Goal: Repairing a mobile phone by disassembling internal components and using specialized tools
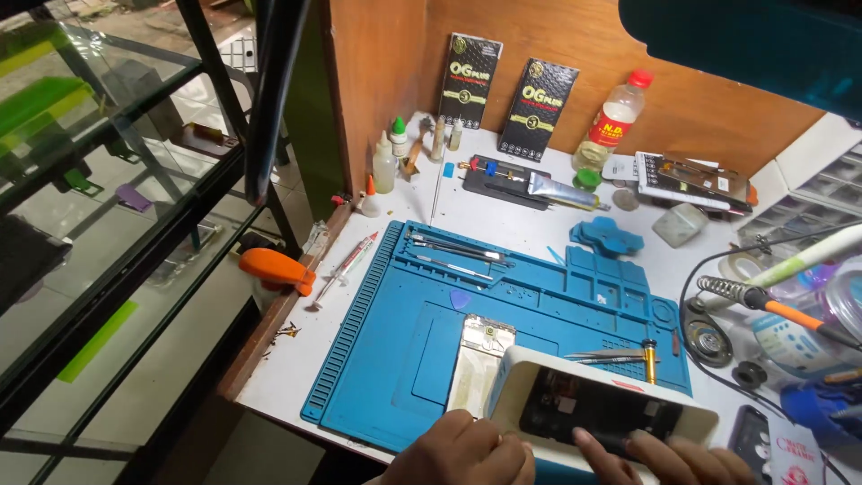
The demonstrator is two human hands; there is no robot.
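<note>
Left hand (467, 451) rested on white phone frame (600, 406) at its left end, fingers curled over edge, gripping it. Right hand (669, 460) lay on dark inner face, one finger stretched flat, others hidden (grip not clear). Frame sat on near edge of blue mat (395, 359), tilted. Detached panel (480, 359) lay just beside. Tweezers (603, 356) behind frame.

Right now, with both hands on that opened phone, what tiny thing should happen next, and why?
Probably slide the opened phone further onto the blue mat. Both hands, left and right, rest on its near side, and it sits at the mat's front corner close to the table edge. The tweezers and the brass-tipped tool lie just behind it, so they would then be in easy reach.
</note>
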